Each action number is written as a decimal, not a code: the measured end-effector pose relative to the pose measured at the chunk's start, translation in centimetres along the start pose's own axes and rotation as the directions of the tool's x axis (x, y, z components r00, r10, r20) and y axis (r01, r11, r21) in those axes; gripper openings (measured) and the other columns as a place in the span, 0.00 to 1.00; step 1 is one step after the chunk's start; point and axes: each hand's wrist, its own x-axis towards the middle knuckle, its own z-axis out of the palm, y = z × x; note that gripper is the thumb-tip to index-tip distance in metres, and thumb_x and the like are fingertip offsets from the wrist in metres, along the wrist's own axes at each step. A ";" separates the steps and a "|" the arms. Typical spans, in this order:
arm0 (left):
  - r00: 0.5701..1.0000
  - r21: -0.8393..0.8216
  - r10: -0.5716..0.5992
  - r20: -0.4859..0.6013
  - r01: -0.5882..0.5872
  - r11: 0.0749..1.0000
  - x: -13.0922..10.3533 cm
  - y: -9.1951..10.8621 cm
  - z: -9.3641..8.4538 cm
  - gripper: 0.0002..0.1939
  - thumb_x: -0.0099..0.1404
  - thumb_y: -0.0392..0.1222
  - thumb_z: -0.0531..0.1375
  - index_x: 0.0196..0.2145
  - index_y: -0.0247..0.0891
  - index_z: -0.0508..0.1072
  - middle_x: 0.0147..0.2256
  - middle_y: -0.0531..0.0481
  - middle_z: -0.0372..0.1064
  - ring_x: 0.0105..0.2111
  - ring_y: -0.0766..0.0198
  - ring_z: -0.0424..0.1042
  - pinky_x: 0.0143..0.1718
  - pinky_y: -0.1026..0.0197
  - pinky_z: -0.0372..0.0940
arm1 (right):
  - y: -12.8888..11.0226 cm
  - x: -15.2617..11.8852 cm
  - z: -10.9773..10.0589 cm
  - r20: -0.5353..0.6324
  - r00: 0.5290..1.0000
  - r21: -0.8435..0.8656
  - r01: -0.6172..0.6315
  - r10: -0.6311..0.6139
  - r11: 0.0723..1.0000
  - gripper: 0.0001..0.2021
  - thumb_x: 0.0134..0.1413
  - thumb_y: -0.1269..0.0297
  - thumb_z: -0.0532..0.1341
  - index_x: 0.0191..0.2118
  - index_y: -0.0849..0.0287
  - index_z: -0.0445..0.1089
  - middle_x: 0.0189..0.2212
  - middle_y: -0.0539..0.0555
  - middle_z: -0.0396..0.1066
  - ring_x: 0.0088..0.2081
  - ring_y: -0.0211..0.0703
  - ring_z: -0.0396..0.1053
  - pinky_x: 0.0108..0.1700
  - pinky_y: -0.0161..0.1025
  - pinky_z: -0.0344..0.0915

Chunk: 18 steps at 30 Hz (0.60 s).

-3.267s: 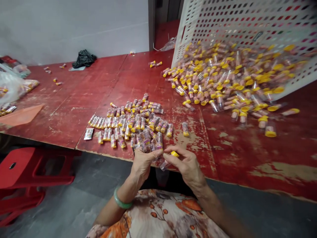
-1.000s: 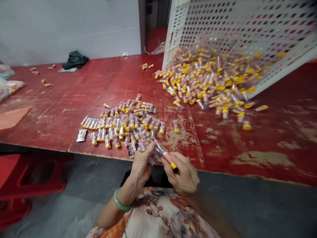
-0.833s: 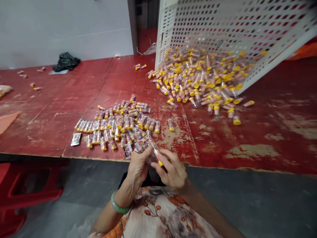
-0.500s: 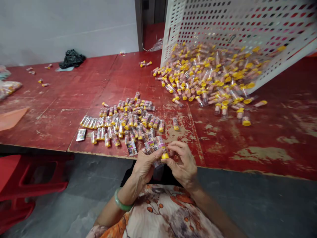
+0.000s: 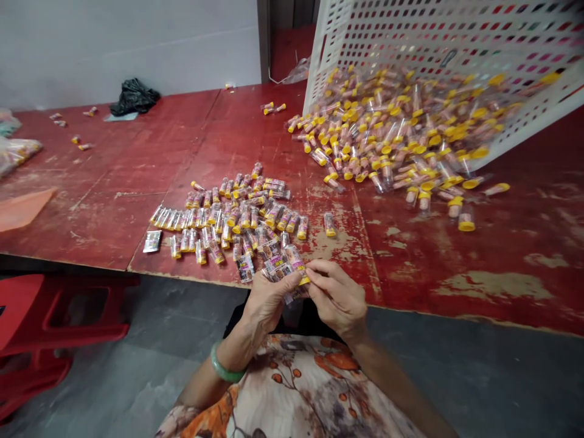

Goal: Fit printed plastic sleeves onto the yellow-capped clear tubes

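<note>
My left hand [image 5: 269,299], with a green bangle on its wrist, is closed on a strip of printed labels [image 5: 277,263] and a clear tube with a yellow cap [image 5: 296,260]. The fingers of my right hand [image 5: 337,295] pinch at the tube's right side, close to its cap. Just beyond my hands, on the red table, lies a group of labelled tubes [image 5: 223,222] with yellow caps. One tube [image 5: 330,224] lies apart to the right of them. Loose printed labels [image 5: 245,268] lie by the table's near edge.
A white perforated basket [image 5: 515,134] lies tipped at the back right, spilling many yellow-capped tubes [image 5: 387,134] onto the red table [image 5: 150,146]. At the back left are a black plastic bag [image 5: 134,97] and scattered tubes. Red stools [image 5: 27,310] stand at lower left.
My right fingers have closed in on the tube beside its yellow cap, and the tube looks turned or tilted slightly. The view has shifted a little; the things on the table look unmoved.
</note>
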 end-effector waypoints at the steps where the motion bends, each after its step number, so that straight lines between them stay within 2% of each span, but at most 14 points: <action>1: 1.000 -0.004 0.002 -0.002 -0.002 1.000 0.0 0.0 0.0 0.17 0.45 0.36 0.72 0.34 0.33 0.76 0.31 0.49 0.76 0.29 0.66 0.73 0.35 0.63 0.68 | 0.1 0.0 0.2 -0.005 1.000 -0.022 0.017 -0.017 1.000 0.14 0.52 0.79 0.58 0.42 0.58 0.71 0.39 0.57 0.71 0.40 0.42 0.72 0.38 0.38 0.72; 11: 0.999 -0.023 -0.004 -0.054 0.003 1.000 0.5 -0.6 -0.7 0.16 0.44 0.38 0.72 0.32 0.33 0.76 0.30 0.49 0.76 0.27 0.67 0.72 0.33 0.65 0.67 | 1.0 -0.2 1.8 -0.010 0.982 -0.262 0.182 -0.191 0.948 0.15 0.51 0.79 0.58 0.44 0.61 0.69 0.37 0.60 0.74 0.39 0.44 0.74 0.38 0.39 0.74; 13: 0.998 -0.009 -0.007 -0.063 0.006 1.000 0.7 -0.4 -0.9 0.17 0.43 0.38 0.72 0.32 0.32 0.76 0.30 0.48 0.76 0.27 0.67 0.73 0.33 0.64 0.68 | 1.1 -0.3 2.0 0.001 0.986 -0.217 0.163 -0.167 0.963 0.14 0.52 0.79 0.58 0.44 0.61 0.69 0.38 0.60 0.73 0.40 0.44 0.74 0.38 0.39 0.73; 15: 0.996 0.027 -0.003 -0.089 0.005 1.000 1.2 0.3 -1.5 0.19 0.41 0.39 0.73 0.32 0.32 0.76 0.29 0.47 0.76 0.25 0.65 0.73 0.31 0.63 0.69 | 1.7 0.0 2.0 0.066 0.989 -0.110 0.139 -0.132 0.984 0.13 0.54 0.76 0.58 0.45 0.60 0.69 0.40 0.59 0.73 0.40 0.43 0.73 0.39 0.38 0.73; 18: 0.986 0.142 0.069 -0.150 -0.048 0.989 3.2 2.4 -3.4 0.19 0.41 0.43 0.73 0.30 0.31 0.76 0.25 0.46 0.75 0.21 0.63 0.73 0.24 0.63 0.69 | 4.9 2.1 0.8 0.161 0.983 -0.033 0.097 -0.091 0.995 0.10 0.54 0.69 0.60 0.43 0.58 0.70 0.41 0.58 0.73 0.41 0.43 0.72 0.42 0.41 0.71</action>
